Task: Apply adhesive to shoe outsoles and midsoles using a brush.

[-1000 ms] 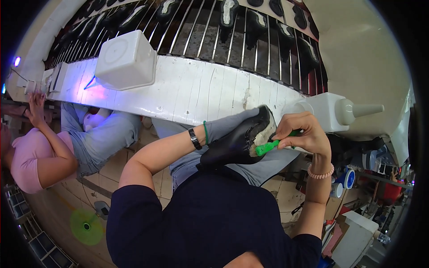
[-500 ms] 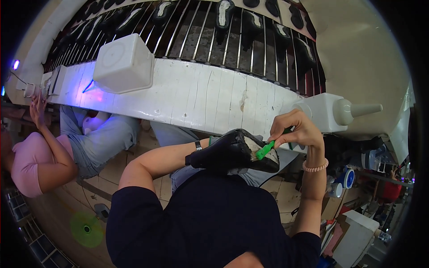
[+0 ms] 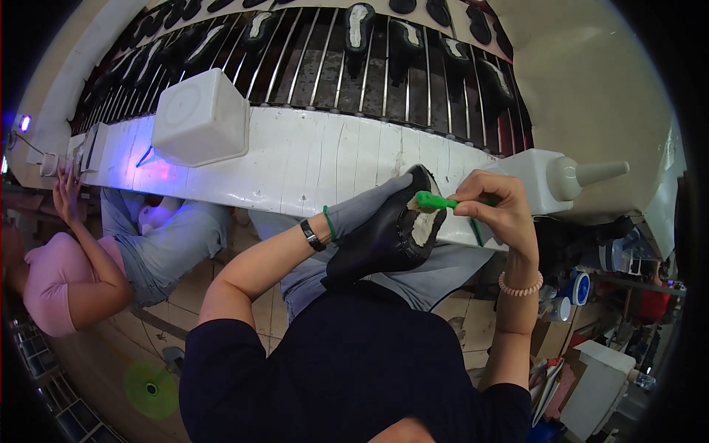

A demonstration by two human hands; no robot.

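Observation:
My left hand (image 3: pixel 360 214), in a grey glove, is closed around a black shoe upper (image 3: pixel 373 247) held over my lap with its underside turned to the right. A pale, rough patch (image 3: pixel 423 228) shows on that underside, ringed by the black edge. My right hand (image 3: pixel 496 205) pinches a small brush with a green handle (image 3: pixel 437 201), its head at the far part of the underside near the rim. The bristles are too small to make out clearly. My left fingertips are partly hidden behind the shoe.
Ahead runs a white ledge (image 3: pixel 317 159) bearing a white box-shaped container (image 3: pixel 199 122) and a white nozzle bottle (image 3: pixel 543 177). Beyond it, a metal-rod conveyor (image 3: pixel 317 66) carries several black shoes (image 3: pixel 358 33) with pale undersides. A person in pink (image 3: pixel 81 280) sits at my left.
The shoe has turned and tilted, its toe swinging away from me, and my gloved left hand now shows. The brush has shifted farther up the underside and points left.

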